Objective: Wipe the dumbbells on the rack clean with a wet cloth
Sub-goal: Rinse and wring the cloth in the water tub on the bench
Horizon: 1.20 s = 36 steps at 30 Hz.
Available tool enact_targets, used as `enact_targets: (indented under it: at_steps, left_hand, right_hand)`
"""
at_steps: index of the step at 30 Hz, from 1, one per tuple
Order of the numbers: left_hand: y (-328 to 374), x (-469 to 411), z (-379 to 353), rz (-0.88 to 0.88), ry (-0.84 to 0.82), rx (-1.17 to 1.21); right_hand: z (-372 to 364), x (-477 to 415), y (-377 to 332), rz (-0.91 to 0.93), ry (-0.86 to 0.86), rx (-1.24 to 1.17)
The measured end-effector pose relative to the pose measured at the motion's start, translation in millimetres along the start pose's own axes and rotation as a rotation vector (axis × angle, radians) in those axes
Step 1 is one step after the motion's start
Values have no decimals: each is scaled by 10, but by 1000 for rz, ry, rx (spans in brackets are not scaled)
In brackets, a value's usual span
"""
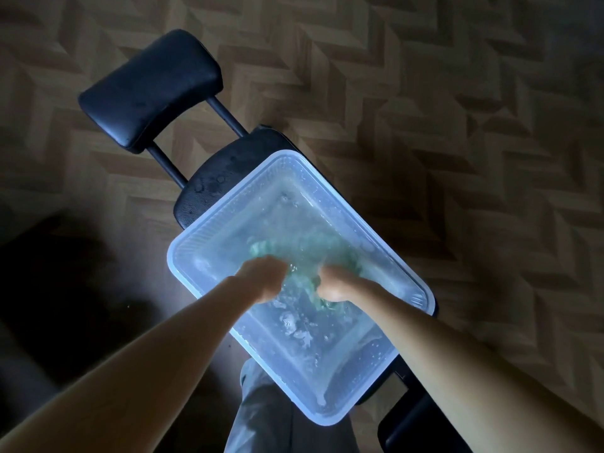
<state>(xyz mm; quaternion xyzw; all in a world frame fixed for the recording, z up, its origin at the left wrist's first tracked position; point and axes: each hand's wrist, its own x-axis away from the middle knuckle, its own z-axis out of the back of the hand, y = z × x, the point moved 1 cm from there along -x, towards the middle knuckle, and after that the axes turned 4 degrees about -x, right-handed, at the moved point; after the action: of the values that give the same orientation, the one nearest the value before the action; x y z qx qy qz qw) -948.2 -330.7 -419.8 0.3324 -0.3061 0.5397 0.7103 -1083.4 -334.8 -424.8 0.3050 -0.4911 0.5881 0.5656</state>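
Early stage, by my judgement: left hand [261,279] and right hand [336,286] had fingers clamped on the green cloth [304,256], underwater in the plastic tub [183,250]; no dumbbells visible, so all wiping remained.

You are in what looks like a home workout corner. The floor [457,93] has a wood-look chevron pattern, as in a living room. On it stands a black padded exercise bench [209,188] with a cushioned pad [150,89] on two metal bars. A household plastic tub [202,230] of water sits on the bench in dim light.
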Motion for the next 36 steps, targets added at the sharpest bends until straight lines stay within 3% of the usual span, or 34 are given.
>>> enact_targets:
  at_steps: [3, 6, 9, 11, 14, 15, 17, 21, 24, 28, 30, 32, 36]
  left_hand:
    - [27, -42, -19, 34, 118, 140]
    - [13, -98, -110, -46, -55, 134]
    - [7, -76, -108, -94, -175, 83]
    - [36, -43, -55, -45, -89, 25]
    - [25, -32, -44, 71, 155, 127]
    - [28, -38, -65, 69, 183, 179]
    - [45, -50, -106, 46, 116, 187]
    - [87, -59, -147, 81, -87, 27]
    - [121, -51, -142, 86, -140, 10]
    - [110, 71, -56, 176, 72, 131]
    - [76, 172, 58, 177, 179, 270]
    - [61, 324, 208, 106, 295, 392]
    - [110, 738, 540, -68, 480, 483]
  right_hand:
    - [-1, -24, 27, 2, 108, -18]
    - [-2, -12, -8, 71, -20, -52]
    - [15, 8, -1, 41, 155, -37]
    - [9, -6, -3, 56, 234, 7]
    - [-11, 35, -14, 110, 50, 22]
    - [3, 42, 1, 107, 63, 29]
    - [31, 23, 33, 68, 197, 34]
    - [-35, 29, 66, 96, 22, -8]
    - [-45, 78, 89, 71, 130, 58]
    - [-120, 116, 46, 157, 184, -19]
    - [-63, 205, 21, 215, 303, -111]
    - [26, 364, -32, 292, 423, -237]
    - [221, 740, -201, 482, 380, -404]
